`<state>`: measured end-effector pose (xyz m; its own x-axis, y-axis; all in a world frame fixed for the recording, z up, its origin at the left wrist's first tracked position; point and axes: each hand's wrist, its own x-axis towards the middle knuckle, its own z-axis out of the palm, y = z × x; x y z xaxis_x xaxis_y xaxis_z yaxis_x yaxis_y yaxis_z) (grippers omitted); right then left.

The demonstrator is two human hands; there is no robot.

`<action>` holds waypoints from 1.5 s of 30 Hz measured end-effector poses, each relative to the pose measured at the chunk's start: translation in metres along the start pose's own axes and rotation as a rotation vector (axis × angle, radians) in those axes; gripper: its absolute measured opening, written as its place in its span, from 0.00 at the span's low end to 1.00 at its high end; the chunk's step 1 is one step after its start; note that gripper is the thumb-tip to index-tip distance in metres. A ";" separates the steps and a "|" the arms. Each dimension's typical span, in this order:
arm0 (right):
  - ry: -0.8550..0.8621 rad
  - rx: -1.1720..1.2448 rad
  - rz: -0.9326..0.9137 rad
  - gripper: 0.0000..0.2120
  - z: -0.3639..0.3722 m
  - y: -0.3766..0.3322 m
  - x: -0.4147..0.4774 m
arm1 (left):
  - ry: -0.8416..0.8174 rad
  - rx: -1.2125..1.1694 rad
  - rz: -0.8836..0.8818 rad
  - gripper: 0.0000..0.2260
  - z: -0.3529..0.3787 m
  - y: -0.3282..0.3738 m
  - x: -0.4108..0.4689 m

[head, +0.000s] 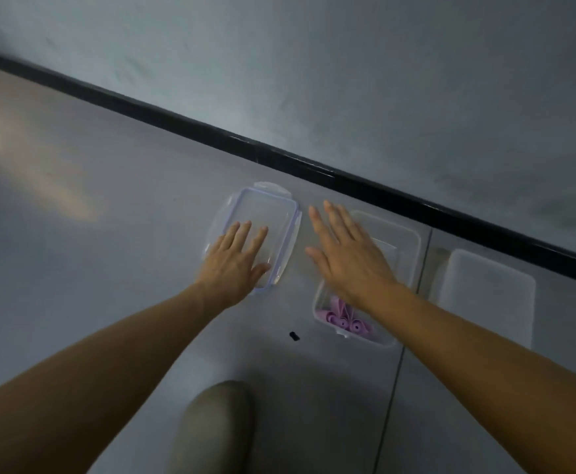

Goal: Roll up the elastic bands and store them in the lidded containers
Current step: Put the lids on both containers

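1. The left hand [232, 265] lies palm down on a clear lid [266, 213] with a lilac seal. The fingers are straight and slightly spread, and they grasp nothing. The fingertips reach about mid-lid.
2. The lid lies flat on the grey surface [108, 268], near its far edge. That edge runs along a black strip [279, 155] at the foot of the wall.
3. The right hand [348, 254] is palm down with the fingers straight and fanned, and it holds nothing. It is over the open clear container [416, 254]. I cannot tell whether it touches the rim.
4. The open container sits just right of the lid, apart from it.
5. Rolled purple elastic bands [343, 319] are inside the container at its near end. They are partly hidden by the right wrist.
6. A second translucent container [488, 295] sits further right, beyond a seam [396, 371] in the surface. Its contents are not discernible.
7. A small black object [293, 336] is on the surface, nearer the person than the lid.
8. A beige rounded shape [218, 425] is at the near edge. It could be a knee or a shoe, and I cannot tell which.
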<state>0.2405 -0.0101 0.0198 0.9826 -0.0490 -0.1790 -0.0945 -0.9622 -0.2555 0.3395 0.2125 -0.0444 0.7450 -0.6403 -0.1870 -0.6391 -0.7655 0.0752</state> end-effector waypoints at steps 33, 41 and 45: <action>0.063 0.607 0.274 0.29 0.073 -0.053 0.056 | 0.604 -0.974 -0.596 0.04 -0.052 -0.017 -0.004; 0.053 1.014 0.402 0.32 0.044 -0.043 0.070 | 0.581 -1.617 -0.667 0.04 -0.078 -0.028 -0.012; 0.077 1.080 0.365 0.34 0.032 -0.025 0.060 | 0.488 -1.762 -0.662 0.02 -0.077 -0.022 -0.015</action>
<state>0.2966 0.0199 -0.0152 0.8718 -0.3307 -0.3615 -0.4281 -0.1554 -0.8903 0.3577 0.2340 0.0323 0.9282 0.0082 -0.3720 0.3667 0.1484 0.9184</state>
